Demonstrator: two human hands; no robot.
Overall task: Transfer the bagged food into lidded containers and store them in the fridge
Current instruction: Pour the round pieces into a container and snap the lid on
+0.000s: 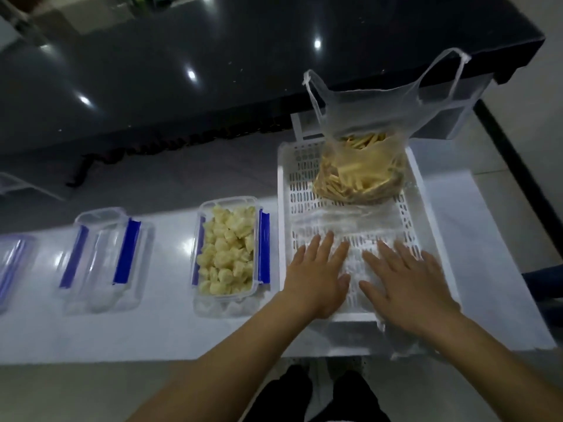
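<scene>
While left hand [316, 269] and right hand [405, 281] lie spread flat on empty bag [344, 220], we risk nudging basket [285, 184], tipping fries bag [362, 175].

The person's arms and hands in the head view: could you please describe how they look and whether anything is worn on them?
Both forearms are bare to the frame's bottom edge, with no sleeves in view. The left hand and the right hand wear no gloves, and no rings, watch or bracelet show on the fingers or wrists. The picture is too soft to judge the nails.
</scene>
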